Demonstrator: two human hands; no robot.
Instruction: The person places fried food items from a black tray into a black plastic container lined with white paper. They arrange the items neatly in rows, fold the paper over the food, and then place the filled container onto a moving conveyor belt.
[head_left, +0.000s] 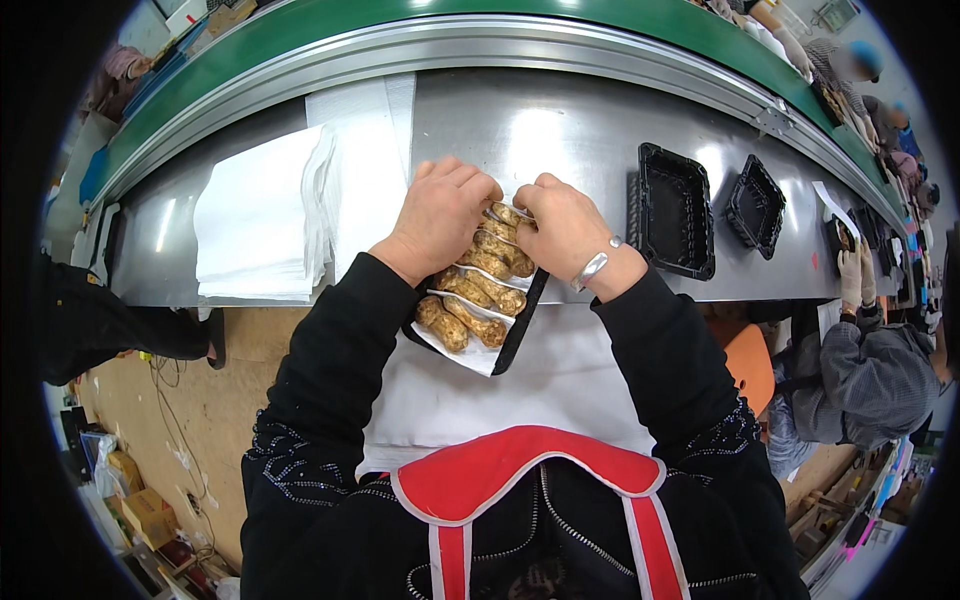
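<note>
A black tray (518, 343) in front of me is tilted at the table's near edge. In it lie rows of thick, brown, knobbly mushrooms (452, 283), with white paper (484, 356) folded between the rows. At the tray's far end, my left hand (440, 215) is closed, its fingertips at the paper's left edge beside the farthest mushrooms. Opposite it, my right hand (572, 230) pinches at the right edge of the same paper, thumb close to a mushroom. Both hands' fingertips are partly hidden. A silver bracelet (590, 271) circles my right wrist.
A stack of white paper sheets (255, 220) lies left on the metal table (450, 120). Two black trays, one larger (676, 215) and one smaller (756, 208), are on the right. A green conveyor belt (480, 27) runs behind. A gloved co-worker (870, 375) sits at the right.
</note>
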